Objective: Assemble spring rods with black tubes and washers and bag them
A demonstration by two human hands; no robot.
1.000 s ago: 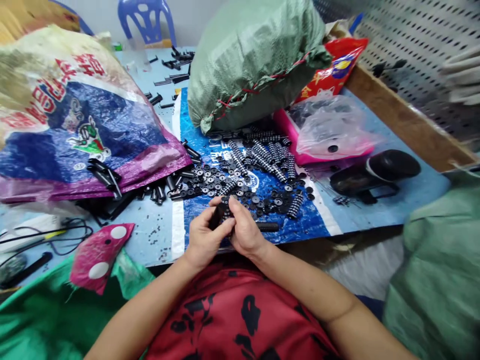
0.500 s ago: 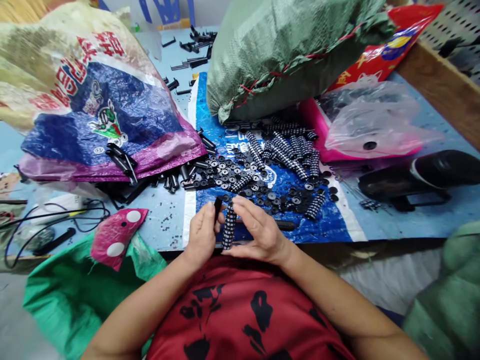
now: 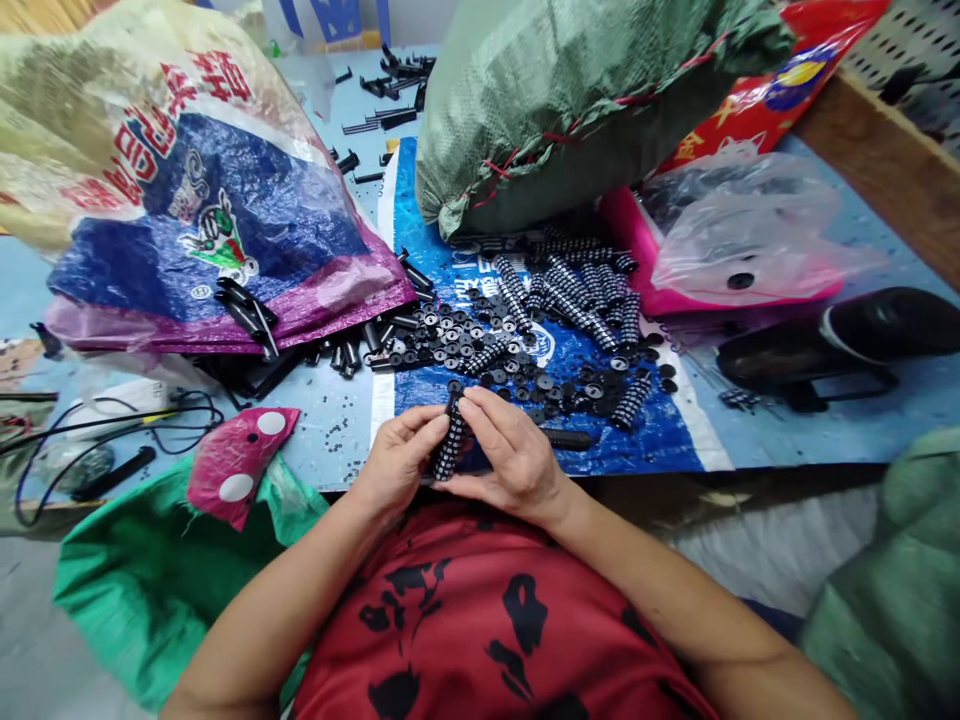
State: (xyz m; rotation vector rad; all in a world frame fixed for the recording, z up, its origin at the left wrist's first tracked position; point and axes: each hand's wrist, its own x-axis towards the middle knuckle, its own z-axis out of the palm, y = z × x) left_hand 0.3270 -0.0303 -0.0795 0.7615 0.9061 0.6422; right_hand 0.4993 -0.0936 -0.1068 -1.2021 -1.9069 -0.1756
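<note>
Close to my body, at the table's front edge, both hands are closed around one black studded roller (image 3: 448, 452) with rows of pale marks. My left hand (image 3: 401, 455) pinches its upper left side with thumb and fingers. On the other side, my right hand (image 3: 517, 455) has its fingertips at the top end and its thumb at the bottom end. A small dark piece shows at the roller's top, partly hidden by fingers. Just beyond lie loose black discs (image 3: 544, 382) and a pile of similar studded rollers (image 3: 577, 305) on a blue printed sheet (image 3: 660, 440).
A printed sack (image 3: 247, 190) stands left, with black handle-like parts (image 3: 244, 315) on it. A green woven sack (image 3: 570, 110) lies at the back. To the right are a pink tray (image 3: 660, 298) and a black flask (image 3: 847, 340). A pink pouch (image 3: 244, 465) rests front left.
The roller has tilted, its lower end shifting left. My left fingers have moved onto it; the slim black part they held apart from it no longer shows separately.
</note>
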